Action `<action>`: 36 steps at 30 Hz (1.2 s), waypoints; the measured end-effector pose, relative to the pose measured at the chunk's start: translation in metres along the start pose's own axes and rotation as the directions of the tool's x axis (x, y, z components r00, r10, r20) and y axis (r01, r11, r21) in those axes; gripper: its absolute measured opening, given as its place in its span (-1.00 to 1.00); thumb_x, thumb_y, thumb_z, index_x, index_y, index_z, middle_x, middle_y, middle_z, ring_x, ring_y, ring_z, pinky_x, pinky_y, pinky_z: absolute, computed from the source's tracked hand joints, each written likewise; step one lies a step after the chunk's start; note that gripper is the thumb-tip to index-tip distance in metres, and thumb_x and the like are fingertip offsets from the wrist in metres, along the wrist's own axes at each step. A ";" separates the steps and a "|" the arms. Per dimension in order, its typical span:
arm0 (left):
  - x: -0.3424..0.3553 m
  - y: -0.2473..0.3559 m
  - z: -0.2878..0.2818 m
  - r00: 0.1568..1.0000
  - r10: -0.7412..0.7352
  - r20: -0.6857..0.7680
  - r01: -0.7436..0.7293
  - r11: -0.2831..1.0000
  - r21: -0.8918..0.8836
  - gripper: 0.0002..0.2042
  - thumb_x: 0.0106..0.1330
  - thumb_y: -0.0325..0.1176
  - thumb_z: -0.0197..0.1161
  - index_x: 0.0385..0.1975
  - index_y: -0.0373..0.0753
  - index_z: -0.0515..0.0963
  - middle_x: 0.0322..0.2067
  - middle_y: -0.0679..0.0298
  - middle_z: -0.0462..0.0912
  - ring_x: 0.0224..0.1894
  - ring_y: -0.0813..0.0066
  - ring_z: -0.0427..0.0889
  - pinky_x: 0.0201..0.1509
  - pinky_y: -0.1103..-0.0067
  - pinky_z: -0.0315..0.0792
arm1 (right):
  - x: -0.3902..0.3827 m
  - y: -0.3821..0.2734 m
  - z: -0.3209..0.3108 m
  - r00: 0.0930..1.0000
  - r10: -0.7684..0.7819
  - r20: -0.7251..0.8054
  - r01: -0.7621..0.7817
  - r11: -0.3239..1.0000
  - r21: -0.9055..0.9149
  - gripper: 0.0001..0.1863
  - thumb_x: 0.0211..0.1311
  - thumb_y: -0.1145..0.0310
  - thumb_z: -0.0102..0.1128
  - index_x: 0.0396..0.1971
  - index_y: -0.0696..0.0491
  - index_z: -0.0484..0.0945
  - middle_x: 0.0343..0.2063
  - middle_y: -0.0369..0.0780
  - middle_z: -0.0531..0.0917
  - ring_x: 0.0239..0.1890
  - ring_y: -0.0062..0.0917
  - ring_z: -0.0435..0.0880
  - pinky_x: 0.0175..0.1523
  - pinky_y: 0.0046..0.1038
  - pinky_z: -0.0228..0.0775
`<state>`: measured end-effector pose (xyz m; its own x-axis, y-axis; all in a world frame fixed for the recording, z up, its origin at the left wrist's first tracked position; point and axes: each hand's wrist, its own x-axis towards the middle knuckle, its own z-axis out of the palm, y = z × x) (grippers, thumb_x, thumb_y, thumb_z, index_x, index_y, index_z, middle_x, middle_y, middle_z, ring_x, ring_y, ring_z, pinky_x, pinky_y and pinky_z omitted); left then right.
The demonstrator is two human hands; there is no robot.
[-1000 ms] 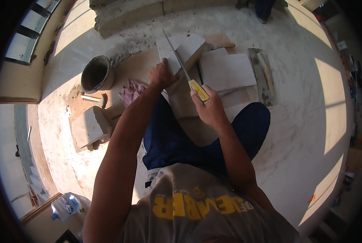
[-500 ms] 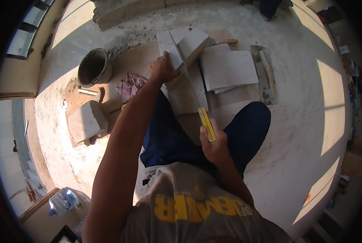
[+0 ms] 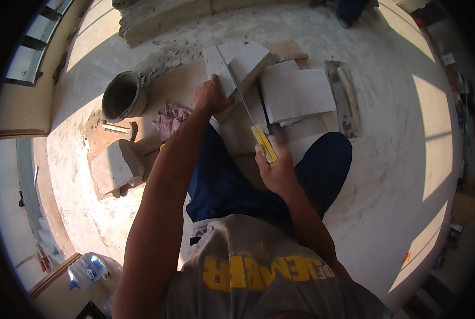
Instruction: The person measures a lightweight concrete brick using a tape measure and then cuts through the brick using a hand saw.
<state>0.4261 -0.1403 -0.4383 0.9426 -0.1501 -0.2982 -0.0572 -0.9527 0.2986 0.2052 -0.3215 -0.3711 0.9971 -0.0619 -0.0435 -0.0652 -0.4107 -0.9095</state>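
In my right hand (image 3: 278, 166) is a handsaw, its yellow handle (image 3: 264, 143) wrapped by my fingers. The thin blade (image 3: 241, 94) runs away from me across a pale lightweight block (image 3: 217, 65). My left hand (image 3: 212, 97) grips the near left end of that block, thumb and fingers pressed on it. Just right of the blade sits another pale block piece (image 3: 249, 59), angled; whether the two are joined I cannot tell. Beneath them, a larger block (image 3: 242, 127) lies between my knees.
Flat pale slabs (image 3: 298, 93) are stacked to the right, beside a grey board with a long tool (image 3: 348, 87). On the left are a black bucket (image 3: 123, 97), a pink rag (image 3: 171, 117), a hammer (image 3: 118, 129) and a block (image 3: 115, 167). Someone's foot (image 3: 346, 23) shows far off.
My right hand has pushed the saw forward and slightly left, so its handle is closer to the block. My left hand keeps its hold on the block.
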 end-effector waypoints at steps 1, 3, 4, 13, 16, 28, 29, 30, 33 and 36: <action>-0.002 -0.001 0.001 1.000 -0.005 0.009 0.005 1.000 -0.010 -0.14 0.07 0.08 0.54 0.28 -0.36 0.39 0.01 -0.19 0.75 0.10 -0.19 0.75 0.24 0.12 0.59 | -0.040 -0.013 -0.017 0.999 0.049 0.016 -0.049 0.998 0.038 -0.72 0.57 0.30 0.21 -0.03 0.25 0.52 -0.43 0.01 0.66 -0.38 -0.20 0.74 -0.20 -0.25 0.56; -0.006 0.001 -0.002 1.000 0.006 0.010 -0.006 1.000 0.016 -0.14 0.07 0.08 0.54 0.27 -0.36 0.38 0.01 -0.20 0.74 0.11 -0.20 0.75 0.24 0.11 0.59 | -0.095 -0.029 -0.043 0.987 0.160 0.022 -0.162 0.985 0.057 -0.69 0.57 0.35 0.21 0.10 0.25 0.50 -0.43 -0.06 0.66 -0.38 -0.33 0.75 -0.18 -0.31 0.57; -0.006 0.003 -0.003 1.000 0.013 0.006 -0.013 0.999 0.031 -0.14 0.07 0.09 0.54 0.27 -0.37 0.38 0.01 -0.21 0.74 0.11 -0.20 0.74 0.24 0.11 0.59 | -0.092 -0.028 -0.042 0.988 0.153 0.027 -0.155 0.986 0.064 -0.70 0.56 0.34 0.22 0.08 0.25 0.51 -0.43 -0.05 0.66 -0.39 -0.31 0.75 -0.19 -0.30 0.57; -0.005 0.017 0.007 1.000 -0.028 -0.004 0.028 0.998 -0.049 -0.15 0.09 0.08 0.56 0.28 -0.35 0.39 0.03 -0.19 0.74 0.17 -0.17 0.72 0.27 0.12 0.59 | 0.070 0.012 0.011 0.993 -0.104 -0.057 0.094 0.984 -0.154 -0.66 0.55 0.23 0.24 -0.30 0.22 0.46 -0.44 0.10 0.62 -0.41 0.16 0.61 -0.22 -0.06 0.48; 0.001 -0.004 0.008 0.999 -0.046 -0.025 0.045 0.999 -0.028 -0.07 0.05 0.10 0.59 0.37 -0.32 0.39 0.05 -0.16 0.75 0.14 -0.17 0.75 0.23 0.10 0.61 | -0.011 -0.004 -0.008 1.000 0.008 -0.011 -0.008 1.000 -0.003 -0.73 0.54 0.31 0.25 -0.13 0.25 0.51 -0.42 0.08 0.65 -0.35 0.08 0.70 -0.20 -0.17 0.56; -0.002 0.016 0.001 0.999 -0.048 0.022 0.049 0.998 -0.049 -0.07 0.08 0.08 0.54 0.37 -0.40 0.34 0.08 -0.18 0.72 0.17 -0.14 0.73 0.29 0.17 0.59 | 0.070 0.015 0.011 0.994 -0.097 -0.055 0.087 0.982 -0.169 -0.67 0.54 0.25 0.24 -0.25 0.25 0.47 -0.42 0.14 0.66 -0.28 0.21 0.68 -0.20 -0.02 0.52; -0.004 0.015 0.005 0.999 -0.034 0.019 0.034 0.999 -0.021 -0.06 0.08 0.08 0.54 0.37 -0.41 0.34 0.08 -0.18 0.73 0.16 -0.14 0.73 0.28 0.17 0.60 | 0.066 0.018 0.010 0.995 -0.078 -0.057 0.068 0.986 -0.153 -0.67 0.55 0.25 0.23 -0.25 0.25 0.47 -0.42 0.14 0.67 -0.27 0.22 0.69 -0.20 -0.02 0.52; -0.002 0.007 0.007 1.000 -0.028 0.009 0.028 1.000 0.009 -0.06 0.08 0.08 0.55 0.37 -0.41 0.34 0.07 -0.18 0.73 0.16 -0.13 0.74 0.28 0.17 0.60 | 0.039 0.014 0.008 0.998 -0.038 -0.042 0.035 0.997 -0.062 -0.69 0.55 0.26 0.23 -0.20 0.25 0.48 -0.42 0.13 0.67 -0.28 0.20 0.70 -0.20 -0.04 0.55; -0.001 0.003 0.003 1.000 -0.010 0.010 0.010 1.000 -0.004 -0.05 0.08 0.10 0.55 0.37 -0.42 0.34 0.05 -0.19 0.74 0.15 -0.12 0.75 0.25 0.17 0.62 | -0.066 -0.018 -0.036 0.991 0.130 0.038 -0.129 0.991 -0.023 -0.69 0.55 0.27 0.23 -0.05 0.25 0.49 -0.40 0.12 0.69 -0.29 0.19 0.73 -0.21 -0.07 0.58; -0.002 0.008 -0.006 1.000 -0.027 0.015 0.027 1.000 0.005 -0.04 0.08 0.11 0.55 0.37 -0.42 0.35 0.05 -0.19 0.74 0.15 -0.12 0.75 0.23 0.17 0.63 | -0.081 -0.024 -0.045 0.990 0.139 0.011 -0.139 0.990 0.013 -0.68 0.55 0.28 0.24 0.00 0.26 0.49 -0.40 0.14 0.70 -0.27 0.19 0.74 -0.20 -0.05 0.60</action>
<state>0.4256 -0.1464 -0.4301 0.9388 -0.1279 -0.3199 -0.0331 -0.9578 0.2856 0.1238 -0.3477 -0.3266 0.9787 -0.1087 -0.1743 -0.2031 -0.3863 -0.8997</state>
